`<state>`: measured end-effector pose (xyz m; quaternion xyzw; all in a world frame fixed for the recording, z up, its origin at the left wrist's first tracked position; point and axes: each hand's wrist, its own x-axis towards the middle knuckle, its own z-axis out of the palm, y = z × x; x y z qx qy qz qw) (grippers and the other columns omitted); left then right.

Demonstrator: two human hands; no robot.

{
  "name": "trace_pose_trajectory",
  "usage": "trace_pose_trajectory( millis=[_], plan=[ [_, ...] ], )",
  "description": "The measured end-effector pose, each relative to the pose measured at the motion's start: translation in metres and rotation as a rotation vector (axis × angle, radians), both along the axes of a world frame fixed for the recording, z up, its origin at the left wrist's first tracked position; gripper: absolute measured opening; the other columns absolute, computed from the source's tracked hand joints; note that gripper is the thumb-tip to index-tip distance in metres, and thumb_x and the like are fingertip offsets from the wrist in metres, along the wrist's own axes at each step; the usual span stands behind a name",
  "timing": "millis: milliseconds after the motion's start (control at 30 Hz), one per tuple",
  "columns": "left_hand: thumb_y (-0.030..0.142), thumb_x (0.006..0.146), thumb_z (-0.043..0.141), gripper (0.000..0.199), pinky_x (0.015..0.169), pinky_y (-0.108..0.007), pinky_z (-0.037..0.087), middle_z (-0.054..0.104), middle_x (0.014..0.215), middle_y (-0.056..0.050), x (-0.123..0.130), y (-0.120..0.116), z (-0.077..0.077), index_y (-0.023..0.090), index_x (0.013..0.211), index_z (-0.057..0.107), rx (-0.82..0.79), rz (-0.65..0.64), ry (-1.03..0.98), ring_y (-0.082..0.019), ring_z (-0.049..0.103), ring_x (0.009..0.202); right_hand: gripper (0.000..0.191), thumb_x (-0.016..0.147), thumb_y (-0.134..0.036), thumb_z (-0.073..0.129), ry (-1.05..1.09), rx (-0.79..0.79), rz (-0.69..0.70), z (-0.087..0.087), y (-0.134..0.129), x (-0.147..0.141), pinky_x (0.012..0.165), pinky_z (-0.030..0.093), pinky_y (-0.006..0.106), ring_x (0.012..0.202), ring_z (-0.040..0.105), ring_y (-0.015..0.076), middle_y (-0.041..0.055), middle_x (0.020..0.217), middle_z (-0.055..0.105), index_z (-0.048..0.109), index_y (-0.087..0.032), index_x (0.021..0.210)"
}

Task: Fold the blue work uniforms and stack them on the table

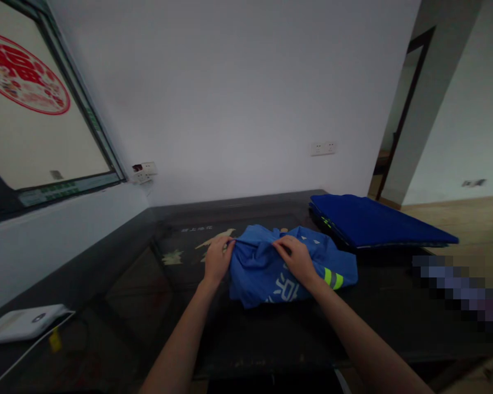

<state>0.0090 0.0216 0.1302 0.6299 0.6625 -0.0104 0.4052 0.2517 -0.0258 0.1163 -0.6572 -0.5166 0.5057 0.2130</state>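
Observation:
A crumpled blue garment (257,273) lies bunched on the dark table in front of me. It carries white lettering and a yellow-green and grey reflective stripe, which shows at its right side. My left hand (218,258) pinches the upper left edge of the fabric between thumb and fingers. Farther right, my right hand (298,260) is closed on the cloth near the middle of the upper edge. Between the two hands the fabric is gathered into folds. Whether it is a jacket or a vest, I cannot tell.
The dark table (148,328) reaches back to the wall. At its right rear lies a flat stack of darker blue cloth (373,219). On the left are a white device (24,323) and a white cable (28,350). A pixelated patch covers something at right.

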Motion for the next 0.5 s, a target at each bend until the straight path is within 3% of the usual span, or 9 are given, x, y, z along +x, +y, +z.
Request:
trace_pose_trajectory(
  millis=[167,233,300,367,433,500],
  plan=[
    [0.036,0.092,0.039,0.024,0.077,-0.029,0.046,0.061,0.084,-0.003,-0.026,0.016,-0.007,0.02,0.093,0.056,0.236,0.52,0.061,-0.019,0.059,0.081,0.022,0.089,-0.036,0.053,-0.095,-0.009,-0.201,-0.012,0.006,0.025,0.079,0.048,0.037,0.086,0.06,0.0229,0.0084,0.09,0.068,0.067,-0.019,0.087],
    [0.037,0.091,0.039,0.024,0.074,-0.028,0.047,0.061,0.082,-0.003,-0.03,0.028,-0.015,0.019,0.09,0.055,0.173,0.658,0.04,-0.018,0.059,0.08,0.022,0.087,-0.036,0.054,-0.102,-0.062,-0.201,-0.02,0.002,0.03,0.079,0.048,0.038,0.088,0.06,0.0238,0.0095,0.092,0.068,0.067,-0.019,0.089],
    [0.038,0.088,0.043,0.024,0.068,-0.027,0.047,0.062,0.075,-0.002,-0.03,0.055,-0.02,0.018,0.085,0.057,-0.062,0.578,-0.038,-0.017,0.059,0.074,0.022,0.086,-0.036,0.053,-0.096,-0.097,-0.186,-0.026,-0.002,0.031,0.079,0.048,0.038,0.088,0.06,0.0239,0.0101,0.093,0.067,0.067,-0.018,0.089],
    [0.039,0.084,0.052,0.024,0.063,-0.025,0.047,0.063,0.071,0.0,-0.029,0.101,-0.018,0.016,0.084,0.06,-0.259,0.307,-0.079,-0.016,0.058,0.068,0.022,0.087,-0.035,0.052,-0.084,-0.115,-0.17,-0.03,-0.005,0.03,0.078,0.048,0.037,0.086,0.06,0.023,0.0099,0.092,0.067,0.067,-0.018,0.087],
    [0.036,0.083,0.056,0.027,0.065,-0.025,0.046,0.065,0.075,-0.001,-0.027,0.16,-0.009,0.01,0.089,0.062,-0.134,0.149,0.058,-0.015,0.058,0.068,0.023,0.087,-0.034,0.051,-0.078,-0.124,-0.162,-0.03,-0.005,0.03,0.076,0.048,0.036,0.084,0.06,0.0222,0.0095,0.089,0.066,0.067,-0.018,0.086],
    [0.031,0.094,0.038,0.039,0.08,-0.028,0.045,0.064,0.103,-0.008,-0.023,0.222,0.005,0.0,0.111,0.054,0.039,0.189,0.143,-0.016,0.058,0.091,0.024,0.088,-0.034,0.05,-0.083,-0.122,-0.16,-0.029,-0.004,0.031,0.074,0.048,0.035,0.082,0.06,0.0219,0.0093,0.087,0.066,0.067,-0.018,0.084]
  ],
)
